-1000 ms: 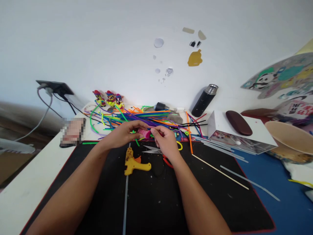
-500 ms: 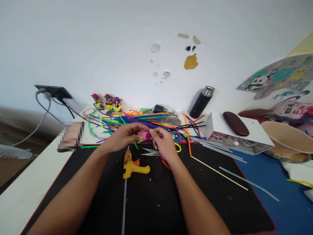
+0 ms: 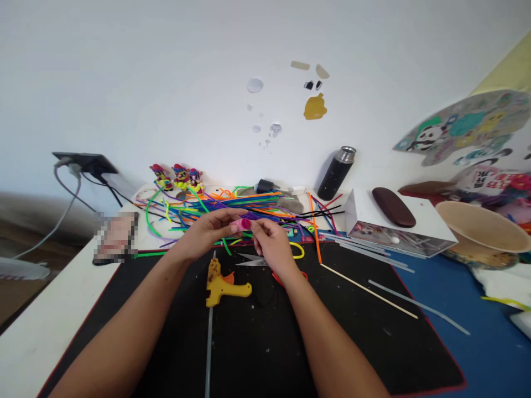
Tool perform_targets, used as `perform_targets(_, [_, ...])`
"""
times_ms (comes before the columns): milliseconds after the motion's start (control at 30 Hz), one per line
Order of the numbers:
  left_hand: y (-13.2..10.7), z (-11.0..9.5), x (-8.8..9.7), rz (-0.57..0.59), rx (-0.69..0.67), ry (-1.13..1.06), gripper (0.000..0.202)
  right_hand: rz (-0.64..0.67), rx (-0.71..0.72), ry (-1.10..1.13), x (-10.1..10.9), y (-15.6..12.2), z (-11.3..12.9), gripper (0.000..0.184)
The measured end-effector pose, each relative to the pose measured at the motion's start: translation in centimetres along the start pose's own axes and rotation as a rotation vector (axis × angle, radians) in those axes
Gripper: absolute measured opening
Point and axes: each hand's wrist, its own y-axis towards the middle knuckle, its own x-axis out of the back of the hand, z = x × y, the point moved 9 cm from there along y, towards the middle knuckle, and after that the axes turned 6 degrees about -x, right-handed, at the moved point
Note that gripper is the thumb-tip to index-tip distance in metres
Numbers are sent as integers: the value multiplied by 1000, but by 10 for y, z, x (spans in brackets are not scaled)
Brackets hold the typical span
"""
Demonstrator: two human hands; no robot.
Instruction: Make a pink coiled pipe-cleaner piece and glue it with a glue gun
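Observation:
Both of my hands meet above the far edge of a black mat (image 3: 249,342). My left hand (image 3: 207,232) and my right hand (image 3: 271,246) pinch a small pink fuzzy piece (image 3: 241,224) between their fingertips. A green pipe cleaner bit (image 3: 226,246) pokes out under the left hand. Just behind the hands lies a heap of coloured pipe cleaners (image 3: 249,205). Below the hands a yellow glue gun (image 3: 222,283) rests on the mat, with scissors (image 3: 253,261) beside my right wrist.
Three small pipe-cleaner figures (image 3: 174,176) stand at the back left, near a wall socket with cables (image 3: 81,163). A black flask (image 3: 335,174), a white box (image 3: 394,226) with a brown case, a beige bowl (image 3: 481,232) and a thin wooden stick (image 3: 369,290) are on the right.
The view has shifted a little, so everything sits lower and further left. My hands keep pinching the pink piece and have turned it slightly between the fingertips.

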Motion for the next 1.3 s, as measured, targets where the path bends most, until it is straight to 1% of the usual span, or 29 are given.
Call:
perform_targets(133, [2,1,-2,-13,-5,10,43,-7,-1,-14,-1,-1,-1,38])
perform_targets(267, [3,7,0,-36,4,1,42,-6,-14,-26,-2,0,-6,36])
perform_targets(367, [3,11,2,-47,14,-16,41,-19,9,-59,-1,2,-8,33])
perform_targets(467, [4,14,2,-59,22,-8,44,-62,66,-190,2,2,-7,32])
perform_targets(600, [5,15,4,-98,33,-19,48,-117,158,-422,2,-3,4,29])
perform_targets(700, [5,18,4,-116,43,-32,51,-133,212,-560,-1,-7,12,27])
perform_targets(767, [5,19,5,-125,47,-23,52,-126,232,-599,-3,-8,14,28])
perform_targets(933, [6,15,5,-117,14,61,52,-134,229,-668,-5,-9,13,29])
perform_targets(1133, [7,16,5,-85,-38,246,54,-121,202,-844,-9,-9,13,30])
perform_targets(1300, [6,17,5,-76,-84,434,47,-122,203,-940,-11,-9,12,30])
